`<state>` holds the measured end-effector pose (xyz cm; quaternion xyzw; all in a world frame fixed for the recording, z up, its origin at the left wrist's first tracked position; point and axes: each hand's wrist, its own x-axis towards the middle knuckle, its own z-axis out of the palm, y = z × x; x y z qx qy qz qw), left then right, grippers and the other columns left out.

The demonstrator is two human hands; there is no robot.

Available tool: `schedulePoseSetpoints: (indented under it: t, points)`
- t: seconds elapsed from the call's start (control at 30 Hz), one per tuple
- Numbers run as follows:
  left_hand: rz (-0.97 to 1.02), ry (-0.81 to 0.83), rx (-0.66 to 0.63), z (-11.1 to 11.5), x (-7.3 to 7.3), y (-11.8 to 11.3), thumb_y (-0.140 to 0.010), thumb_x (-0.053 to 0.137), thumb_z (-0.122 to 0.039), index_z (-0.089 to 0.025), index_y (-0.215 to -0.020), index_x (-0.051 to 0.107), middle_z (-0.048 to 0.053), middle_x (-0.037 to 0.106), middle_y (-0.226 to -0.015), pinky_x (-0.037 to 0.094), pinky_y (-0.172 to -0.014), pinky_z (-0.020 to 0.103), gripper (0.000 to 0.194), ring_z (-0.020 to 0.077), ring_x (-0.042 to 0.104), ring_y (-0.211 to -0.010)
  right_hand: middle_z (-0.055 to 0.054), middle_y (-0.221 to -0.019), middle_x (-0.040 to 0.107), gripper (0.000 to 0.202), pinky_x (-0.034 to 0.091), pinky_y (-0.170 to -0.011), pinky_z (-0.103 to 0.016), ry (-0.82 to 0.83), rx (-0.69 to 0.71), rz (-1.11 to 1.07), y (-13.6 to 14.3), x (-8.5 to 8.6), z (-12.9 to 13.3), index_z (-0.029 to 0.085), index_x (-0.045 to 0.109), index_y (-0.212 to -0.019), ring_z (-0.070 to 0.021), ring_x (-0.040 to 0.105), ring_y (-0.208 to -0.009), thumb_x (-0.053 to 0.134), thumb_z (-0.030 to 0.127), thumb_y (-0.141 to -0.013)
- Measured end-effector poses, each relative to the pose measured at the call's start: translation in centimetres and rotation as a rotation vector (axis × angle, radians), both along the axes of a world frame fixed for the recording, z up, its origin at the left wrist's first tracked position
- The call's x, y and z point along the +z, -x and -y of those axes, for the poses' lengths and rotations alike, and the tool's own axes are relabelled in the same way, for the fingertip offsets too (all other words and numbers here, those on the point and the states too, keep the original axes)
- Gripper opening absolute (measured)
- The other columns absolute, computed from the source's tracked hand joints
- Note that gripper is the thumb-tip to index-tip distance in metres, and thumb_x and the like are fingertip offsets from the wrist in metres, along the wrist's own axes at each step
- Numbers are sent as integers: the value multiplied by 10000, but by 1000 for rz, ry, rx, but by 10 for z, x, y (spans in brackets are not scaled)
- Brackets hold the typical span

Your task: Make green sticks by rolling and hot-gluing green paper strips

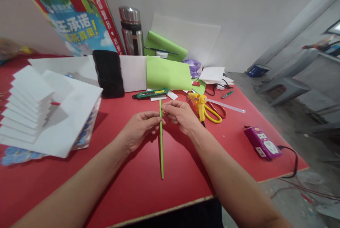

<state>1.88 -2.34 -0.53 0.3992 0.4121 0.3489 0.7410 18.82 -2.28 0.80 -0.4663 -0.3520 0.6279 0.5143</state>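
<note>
Grips a slender green strip (161,143) with both hands, above the middle of the red tabletop (186,192). Holds the strip upper part with the left hand (140,127), with thumb and index finger nearly closed and pressed onto the strip, and with the remaining fingers loosely curled beneath. Pinches close to the far end with the right hand (182,114), using thumb and index finger brought together, with the other fingers folded toward the palm. Extends from the fingertips toward the near table edge, almost straight; cannot tell whether in contact with the tabletop at the near end. Just beyond the far end: green utility knife (151,94), lying crosswise near small white paper pieces (172,95). Farther back: light green sheet (168,75), with black phone-shaped object (108,73) to the left and steel flask (131,31) behind, near a printed bag (79,18). At far left: stepped white paper stack (25,109) on a larger white sheet (66,121), with a blue-patterned sheet (86,132) partly showing underneath. Beside the right wrist: yellow glue gun (199,106), fitted with a translucent glue stick (227,105) and lit by a small orange light, next to scissors (214,115) with yellow and red handles. Near the right table edge: purple power socket (262,143), connected to a black cable (295,160).
</note>
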Motion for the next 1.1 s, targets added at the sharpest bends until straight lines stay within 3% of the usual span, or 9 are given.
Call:
schedulePoseSetpoints:
  t: [0.27,0.37,0.53,0.6,0.7,0.77,0.87,1.0,1.1]
  points:
    - [-42,-16,13,2,2,-2,-716,890,-350,-140,-838,730,61,732,-737,403,-443,204,291,85,529,-507,96,-510,427,245,209,-442,-234,-44,-43,108,1,-5,-4,193,604,-709,-57,287,-432,796,345,-700]
    - [-46,-20,38,-1,2,-1,-710,885,-363,-135,-839,732,62,728,-723,390,-437,195,303,96,568,-519,46,-560,494,193,295,-523,-266,-177,-68,489,0,5,1,209,579,-673,-102,393,-511,692,283,-810]
    - [-43,-55,120,-9,2,4,-709,864,-346,-136,-855,732,45,710,-662,334,-418,165,288,64,509,-467,-18,-548,448,492,314,-619,-324,-268,39,1345,-15,40,44,234,377,-533,-186,505,-606,721,296,-879]
    - [-63,-74,138,-10,3,5,-731,841,-350,-130,-876,736,56,721,-669,294,-402,155,283,36,432,-432,-59,-599,515,430,352,-641,-339,-231,19,1534,-33,45,65,236,466,-580,-228,572,-655,683,378,-924]
    - [-76,-95,139,-10,4,5,-738,824,-362,-135,-888,739,54,715,-660,262,-381,161,286,32,387,-411,-141,-815,673,222,431,-692,-367,-210,-133,1736,-67,33,77,202,654,-808,-285,650,-792,643,392,-923]
    - [-67,-111,128,-9,3,4,-724,828,-355,-138,-884,736,54,714,-667,266,-379,168,285,38,396,-415,-176,-990,720,265,471,-790,-388,-226,-220,1687,-89,18,70,163,699,-983,-314,670,-947,622,408,-919]
    - [-70,-131,129,-8,2,3,-702,836,-335,-139,-875,724,61,721,-688,285,-385,176,285,47,420,-429,-127,-1009,751,355,481,-793,-363,-175,-195,1366,-107,-3,47,162,716,-1007,-272,687,-906,607,482,-899]
    - [-111,-185,152,-9,1,6,-712,821,-330,-143,-872,711,50,718,-686,302,-396,181,270,45,419,-425,-58,-802,726,274,440,-676,-320,-148,-213,1125,-108,-16,22,174,716,-855,-228,646,-739,646,433,-804]
    - [-130,-211,178,-10,0,8,-717,822,-348,-150,-880,706,48,721,-690,306,-396,183,282,48,427,-425,-12,-604,590,209,344,-554,-291,-112,-302,1038,-98,-18,19,195,611,-624,-177,527,-600,643,365,-742]
